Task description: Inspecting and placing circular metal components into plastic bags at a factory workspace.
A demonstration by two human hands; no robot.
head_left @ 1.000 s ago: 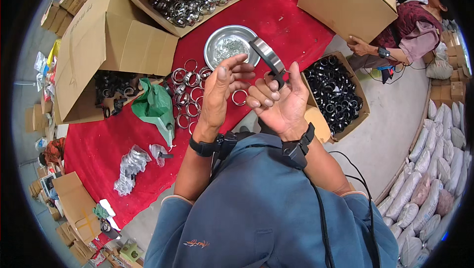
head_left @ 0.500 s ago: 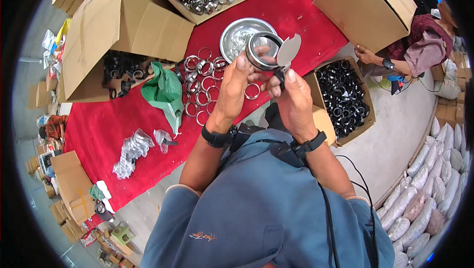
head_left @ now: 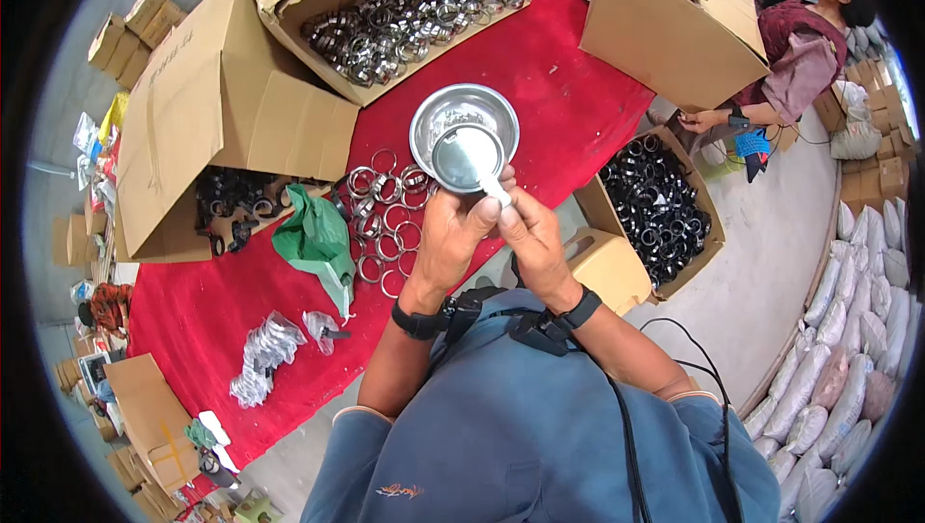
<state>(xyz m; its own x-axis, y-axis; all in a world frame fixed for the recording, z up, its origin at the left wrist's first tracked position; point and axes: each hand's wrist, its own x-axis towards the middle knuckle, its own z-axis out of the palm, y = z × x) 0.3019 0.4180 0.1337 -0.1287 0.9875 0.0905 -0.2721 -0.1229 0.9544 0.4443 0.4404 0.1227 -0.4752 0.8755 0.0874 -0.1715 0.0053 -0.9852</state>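
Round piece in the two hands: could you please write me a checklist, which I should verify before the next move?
1. Round piece held: ok, the left hand and right hand both have fingers at its near end.
2. Disc seated fully inside its rim: cannot tell; it faces the camera, but the seating is too small to judge.
3. Metal bowl fully visible: not ok, the piece covers part of it.
4. Metal rings on the red cloth: ok, left of the hands.
5. Black parts inside their open box: ok, to the right.
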